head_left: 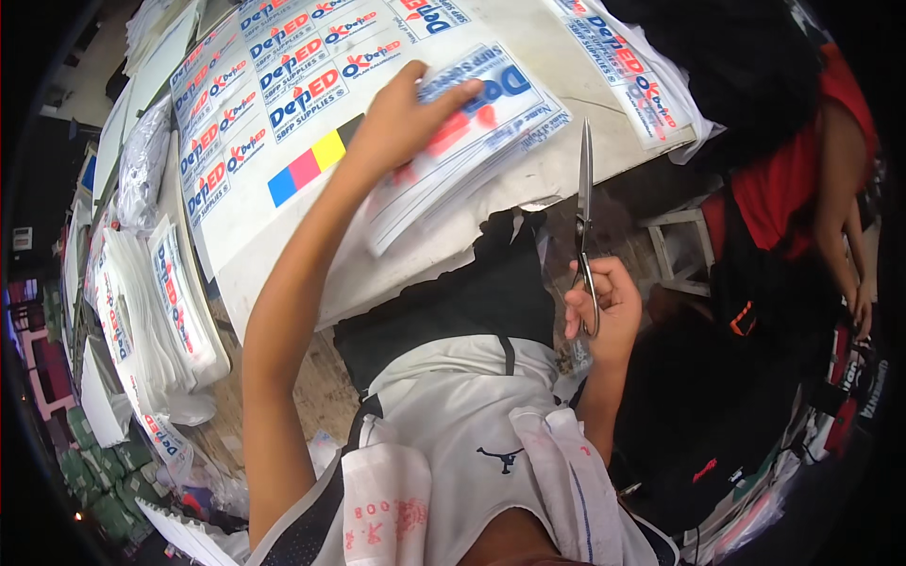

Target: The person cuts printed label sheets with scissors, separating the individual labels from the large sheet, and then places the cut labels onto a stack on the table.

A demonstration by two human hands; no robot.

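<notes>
My left hand is at a pile of cut printed pieces, with the thumb laid over the top piece. Its fingers are partly hidden, and the top piece is blurred. Red and blue lettering covers the pieces, whose edges fan out unevenly near the table edge. Beneath my left forearm lies a large printed sheet with repeated blocks of lettering and a colour strip. My right hand holds metal scissors by the handle loops, off the table's front edge. The blades point away from me and look closed together.
The worn white table has a ragged front edge. More printed material lies at its far right. Stacked printed bags and a plastic-wrapped bundle sit at left. Another person's arm and a white stool are at right.
</notes>
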